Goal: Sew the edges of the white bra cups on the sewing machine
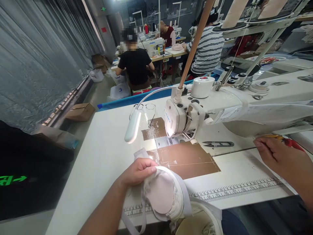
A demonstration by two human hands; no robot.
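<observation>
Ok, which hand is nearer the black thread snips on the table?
Right. The right hand is just right of the thread snips, not touching; the left hand is farther, down-left, gripping the padded fabric piece.

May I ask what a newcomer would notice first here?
The white sewing machine fills the right half of the white table, its needle area brightly lit beside a white gooseneck lamp. At the near edge, the left hand grips a pale padded fabric cup with white banding; the right hand is beside a red-handled tool far right.
</observation>
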